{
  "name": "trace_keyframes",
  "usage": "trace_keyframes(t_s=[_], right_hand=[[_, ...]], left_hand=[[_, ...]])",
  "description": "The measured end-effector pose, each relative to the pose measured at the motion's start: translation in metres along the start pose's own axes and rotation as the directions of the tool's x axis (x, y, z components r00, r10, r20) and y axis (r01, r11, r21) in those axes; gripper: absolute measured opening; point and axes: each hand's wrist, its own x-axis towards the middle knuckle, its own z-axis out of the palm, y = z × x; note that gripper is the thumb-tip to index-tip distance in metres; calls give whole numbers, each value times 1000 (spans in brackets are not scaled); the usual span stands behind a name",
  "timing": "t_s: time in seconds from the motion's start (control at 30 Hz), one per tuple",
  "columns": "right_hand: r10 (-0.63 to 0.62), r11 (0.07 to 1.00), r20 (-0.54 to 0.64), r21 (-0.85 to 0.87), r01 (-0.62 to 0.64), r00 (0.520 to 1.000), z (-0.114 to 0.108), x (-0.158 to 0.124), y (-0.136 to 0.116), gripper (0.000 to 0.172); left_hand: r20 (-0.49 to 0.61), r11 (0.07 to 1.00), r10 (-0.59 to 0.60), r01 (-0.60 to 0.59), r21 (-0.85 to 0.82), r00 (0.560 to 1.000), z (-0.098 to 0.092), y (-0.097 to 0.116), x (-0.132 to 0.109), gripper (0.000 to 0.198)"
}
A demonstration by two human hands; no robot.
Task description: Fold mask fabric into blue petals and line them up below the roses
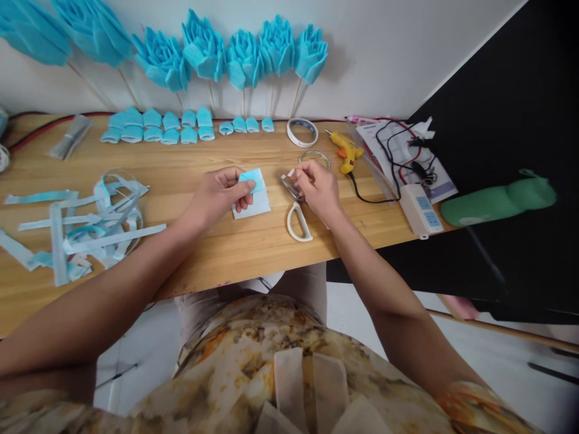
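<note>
My left hand (228, 191) pinches a small light-blue fabric piece (251, 179) between thumb and fingers. Just beneath it lies a white square (256, 205) on the table. To the right, my right hand (316, 188) is closed, with thumb and fingertips together. A shiny dark piece with a pale edge (290, 184) shows at those fingertips; whether they grip it is unclear. Below that hand lies a pair of scissors with a white handle loop (299, 224), partly hidden by the hand and wrist.
Folded blue petals (170, 128) line the back, under blue flowers on sticks (244, 60). Cut strips (104, 223) lie left. Tape rolls (302, 132), a yellow glue gun (347, 150), a power strip (421, 211) and a green bottle (493, 202) are at right.
</note>
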Motion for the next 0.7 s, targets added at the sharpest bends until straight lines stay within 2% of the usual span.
trace_keyframes(t_s=[0.1,0.2,0.33,0.4,0.47,0.6,0.7], right_hand=[[-212,976,-110,-62,207,971,-6,-12,-29,27],[-376,914,-99,-204,351,921,-8,-20,-52,33],[-384,858,32,-357,369,923,-3,-23,-58,36],[-421,827,64,-383,412,905,1,-23,-56,37],[-463,800,77,-393,453,883,4,-23,-53,36],[-472,772,110,-428,470,875,5,-22,-49,35],[-536,751,82,-408,519,840,7,-20,-46,36]], left_hand=[[48,1000,-17,17,-8,999,1,4,-3,24],[92,999,-45,48,-22,995,2,7,-5,23],[151,998,-55,58,-13,987,4,9,-8,22],[165,998,-52,54,-10,985,4,10,-9,22],[171,998,-51,55,-18,984,5,12,-9,22],[179,996,-74,81,-33,981,5,14,-10,22],[182,994,-99,105,-27,978,5,15,-10,21]])
